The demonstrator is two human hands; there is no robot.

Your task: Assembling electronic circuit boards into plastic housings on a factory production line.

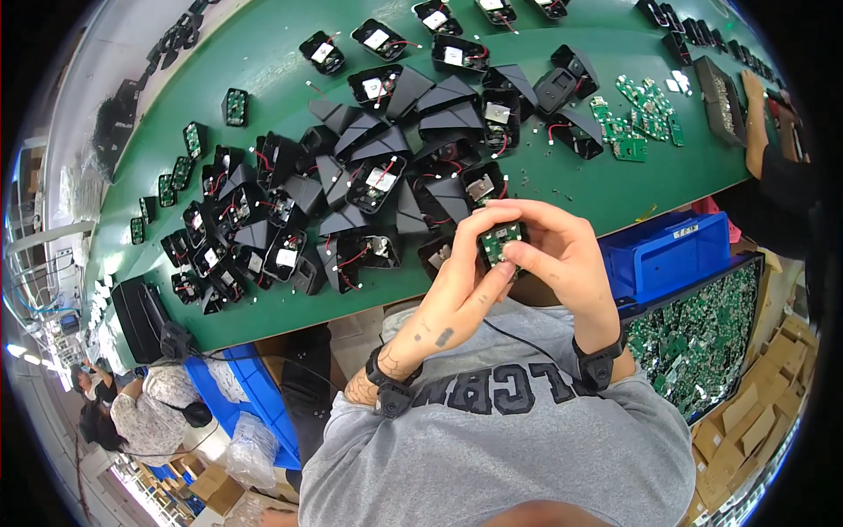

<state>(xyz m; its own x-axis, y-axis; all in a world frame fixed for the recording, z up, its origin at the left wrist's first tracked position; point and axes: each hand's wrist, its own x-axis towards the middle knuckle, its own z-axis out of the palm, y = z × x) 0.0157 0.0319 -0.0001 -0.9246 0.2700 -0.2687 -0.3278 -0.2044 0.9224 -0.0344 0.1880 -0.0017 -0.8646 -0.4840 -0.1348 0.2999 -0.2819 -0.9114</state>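
Close in front of my body, both hands hold a small black plastic case with a green circuit board point(501, 237) showing inside it. My left hand point(464, 285) is closed round its left side, its fingers curved over the top. From the other side my right hand point(566, 250) grips it, the thumb pressed on the board's lower part. The fingers hide most of the case. Just beyond my hands lies an open black case point(480, 185) with a metal piece inside. Many similar black cases point(381, 178), several with red wires and white-topped parts, crowd the green table point(263, 321).
Loose green circuit boards point(628, 145) lie at the right beside a long dark box of small parts point(722, 101). A blue bin point(672, 255) and a board-filled tray point(702, 338) stand at my right. Another person's arm point(755, 132) reaches in there. A cable point(527, 347) hangs near my chest.
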